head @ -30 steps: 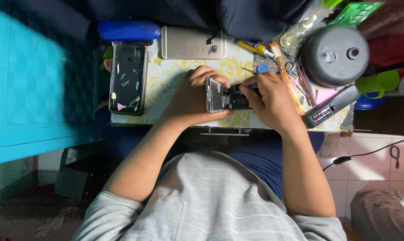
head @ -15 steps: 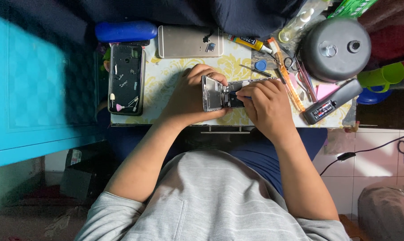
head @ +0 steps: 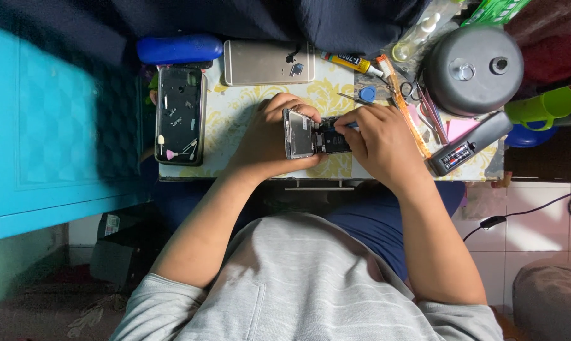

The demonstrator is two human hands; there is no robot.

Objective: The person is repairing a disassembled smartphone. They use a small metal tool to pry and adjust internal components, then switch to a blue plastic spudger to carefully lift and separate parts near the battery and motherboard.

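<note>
Left hand (head: 270,142) clamped round the opened phone (head: 311,134) on the worktop (head: 235,110), right hand (head: 377,142) pinched on a tool at three o'clock — best kept braced, touch light.

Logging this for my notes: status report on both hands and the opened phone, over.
Left hand grips opened phone. Right hand pinches a tool at its insides. Tweezers and blue pick lie close behind.
</note>
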